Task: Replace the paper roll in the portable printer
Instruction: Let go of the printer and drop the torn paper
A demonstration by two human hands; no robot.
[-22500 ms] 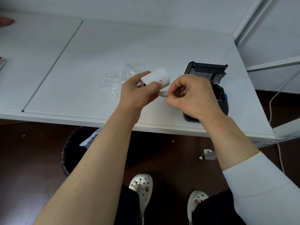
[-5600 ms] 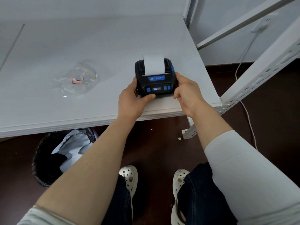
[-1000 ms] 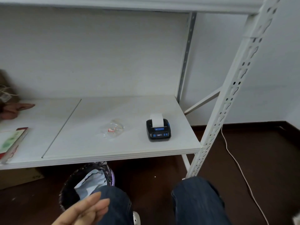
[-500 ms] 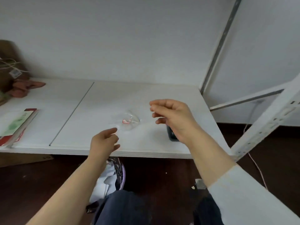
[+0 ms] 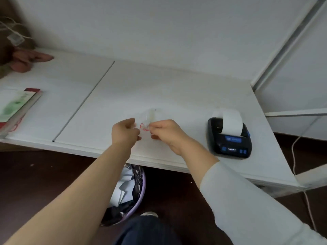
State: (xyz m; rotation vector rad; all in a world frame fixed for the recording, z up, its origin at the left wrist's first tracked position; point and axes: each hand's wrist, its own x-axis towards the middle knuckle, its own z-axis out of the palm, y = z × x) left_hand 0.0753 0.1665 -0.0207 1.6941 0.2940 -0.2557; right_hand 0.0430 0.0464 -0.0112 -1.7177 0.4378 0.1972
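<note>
The black portable printer (image 5: 230, 138) sits closed on the white shelf (image 5: 159, 85) at the right, with a strip of white paper (image 5: 230, 121) curling up out of its slot. Left of it lies a clear plastic wrapper (image 5: 149, 117) with red marks. My left hand (image 5: 125, 132) and my right hand (image 5: 164, 131) are on either side of the wrapper, fingers curled onto its near edges. The image is blurred, so the exact grip is unclear.
A bin (image 5: 129, 193) with a black liner and crumpled paper stands under the shelf edge. A red-edged booklet (image 5: 17, 106) lies at the far left. Another person's hand (image 5: 30, 59) rests at the back left. A white rack post (image 5: 286, 41) and a cable (image 5: 293, 152) are at the right.
Both hands have moved forward and down onto the plastic wrapper. My view has tilted down, and the printer, hidden behind my right hand before, now shows.
</note>
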